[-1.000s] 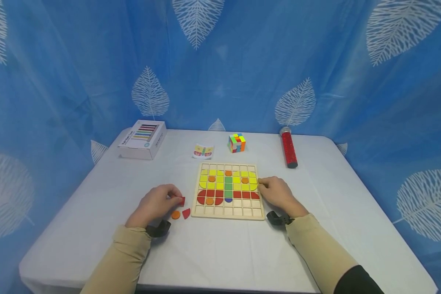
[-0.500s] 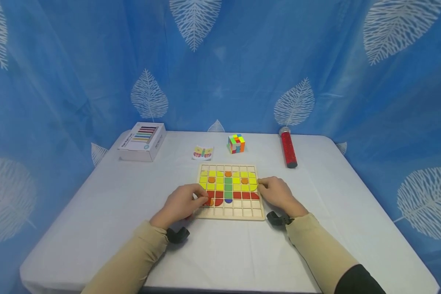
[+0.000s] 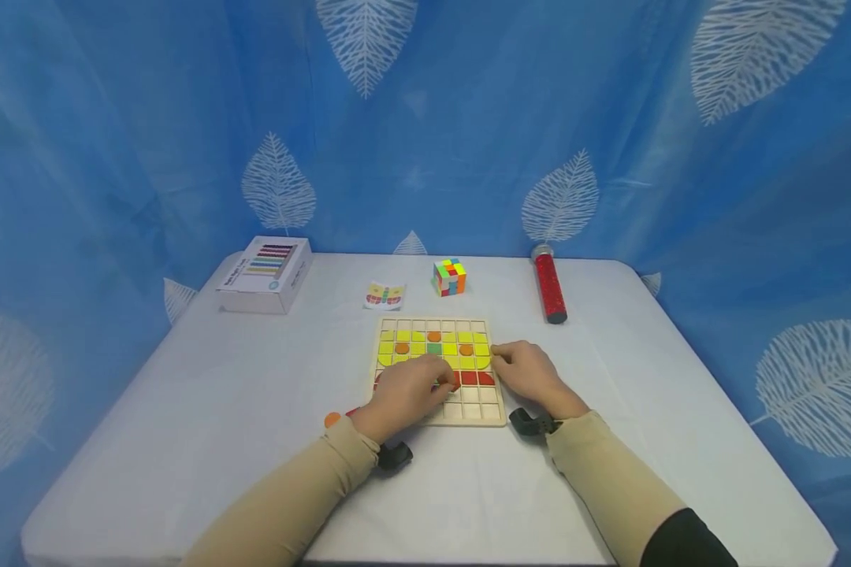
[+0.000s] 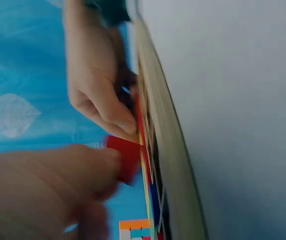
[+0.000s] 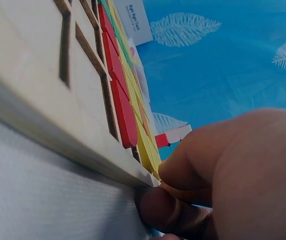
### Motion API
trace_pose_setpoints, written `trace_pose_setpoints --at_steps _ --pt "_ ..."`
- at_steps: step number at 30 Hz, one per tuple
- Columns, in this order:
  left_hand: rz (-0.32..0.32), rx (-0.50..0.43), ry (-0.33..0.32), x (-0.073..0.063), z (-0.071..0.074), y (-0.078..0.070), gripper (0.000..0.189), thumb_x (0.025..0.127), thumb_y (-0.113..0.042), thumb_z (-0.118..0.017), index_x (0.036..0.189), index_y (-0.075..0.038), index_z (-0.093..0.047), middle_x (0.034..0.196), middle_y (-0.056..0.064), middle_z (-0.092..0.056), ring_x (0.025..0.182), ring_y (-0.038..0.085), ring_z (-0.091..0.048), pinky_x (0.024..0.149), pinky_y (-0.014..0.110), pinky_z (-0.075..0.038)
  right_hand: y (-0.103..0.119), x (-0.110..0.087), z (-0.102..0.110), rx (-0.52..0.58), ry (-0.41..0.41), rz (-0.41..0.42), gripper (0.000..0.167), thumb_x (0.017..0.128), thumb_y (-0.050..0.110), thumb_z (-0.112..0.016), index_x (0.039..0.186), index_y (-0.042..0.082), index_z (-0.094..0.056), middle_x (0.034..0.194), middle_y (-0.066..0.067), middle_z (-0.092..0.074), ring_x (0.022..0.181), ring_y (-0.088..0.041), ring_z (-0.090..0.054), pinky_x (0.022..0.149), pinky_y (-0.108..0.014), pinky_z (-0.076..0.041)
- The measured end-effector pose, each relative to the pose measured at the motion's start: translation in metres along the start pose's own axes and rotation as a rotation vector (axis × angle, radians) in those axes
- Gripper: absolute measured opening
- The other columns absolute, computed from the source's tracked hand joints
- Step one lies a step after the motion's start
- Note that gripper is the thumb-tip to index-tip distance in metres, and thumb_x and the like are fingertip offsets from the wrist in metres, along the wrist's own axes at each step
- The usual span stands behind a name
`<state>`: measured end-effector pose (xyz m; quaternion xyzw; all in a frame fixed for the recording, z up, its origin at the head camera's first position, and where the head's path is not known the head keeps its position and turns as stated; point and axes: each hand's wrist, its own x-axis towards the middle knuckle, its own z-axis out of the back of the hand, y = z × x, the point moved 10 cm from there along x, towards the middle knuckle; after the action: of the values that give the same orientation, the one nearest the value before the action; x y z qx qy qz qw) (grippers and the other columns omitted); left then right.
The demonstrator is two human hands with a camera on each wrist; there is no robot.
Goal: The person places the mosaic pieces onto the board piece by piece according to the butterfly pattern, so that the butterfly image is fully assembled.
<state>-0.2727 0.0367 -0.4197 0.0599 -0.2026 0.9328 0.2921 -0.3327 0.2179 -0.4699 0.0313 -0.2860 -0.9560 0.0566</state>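
Observation:
A wooden grid board lies on the table, with yellow, green, orange and red tiles set in its upper and middle rows. My left hand is over the board's lower middle, hiding part of it. Between thumb and finger it pinches a red square tile, seen tilted in the left wrist view just above the red row. My right hand grips the board's right edge, thumb and fingers at the rim in the right wrist view. Left of the board lies an orange disc; a red piece beside it is mostly hidden by my left arm.
Behind the board lies a small picture card with a butterfly pattern. A puzzle cube stands to its right. At the back left is a white box; a red glittery tube lies at the back right.
My left hand has carried the red square tile from beside the loose pieces rightward over the board. The right hand has kept its grip on the edge.

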Motion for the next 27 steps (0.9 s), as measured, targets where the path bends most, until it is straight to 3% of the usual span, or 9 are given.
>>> trace_pose_setpoints --at_steps 7,12,18,27 --pt "-0.109 0.091 -0.016 -0.008 -0.004 -0.008 0.006 0.091 -0.030 -0.081 0.096 -0.028 -0.080 0.087 -0.015 -0.069 0.074 0.002 -0.061 0.059 0.018 -0.045 0.003 0.000 0.001 -0.018 -0.001 0.009 0.043 0.099 0.022 -0.055 0.137 0.004 -0.065 0.135 -0.012 -0.068 0.097 -0.024 -0.059 0.075 -0.035 -0.042" --pt "-0.157 0.132 0.018 -0.013 -0.006 -0.012 0.011 0.091 -0.028 -0.081 0.102 -0.029 -0.082 0.091 -0.016 -0.072 0.080 0.002 -0.066 0.060 0.016 -0.045 0.002 0.000 -0.001 -0.017 0.004 0.000 0.043 0.099 0.022 -0.055 0.137 0.004 -0.065 0.134 -0.012 -0.069 0.097 -0.024 -0.058 0.075 -0.034 -0.042" --pt "-0.178 0.185 0.021 -0.012 -0.007 -0.014 0.014 0.091 -0.029 -0.080 0.105 -0.029 -0.082 0.092 -0.015 -0.073 0.082 0.003 -0.067 0.059 0.014 -0.044 0.001 0.000 -0.001 -0.011 -0.001 0.000 0.043 0.099 0.021 -0.055 0.137 0.003 -0.065 0.131 -0.012 -0.070 0.090 -0.022 -0.058 0.068 -0.032 -0.041" --pt "-0.208 0.183 0.012 -0.007 -0.011 -0.014 0.012 0.093 -0.026 -0.078 0.104 -0.029 -0.082 0.097 -0.016 -0.075 0.089 0.004 -0.071 0.069 0.018 -0.053 0.003 -0.001 0.000 -0.007 -0.002 0.005 0.043 0.099 0.021 -0.055 0.136 0.003 -0.065 0.132 -0.012 -0.069 0.091 -0.022 -0.059 0.067 -0.032 -0.041"
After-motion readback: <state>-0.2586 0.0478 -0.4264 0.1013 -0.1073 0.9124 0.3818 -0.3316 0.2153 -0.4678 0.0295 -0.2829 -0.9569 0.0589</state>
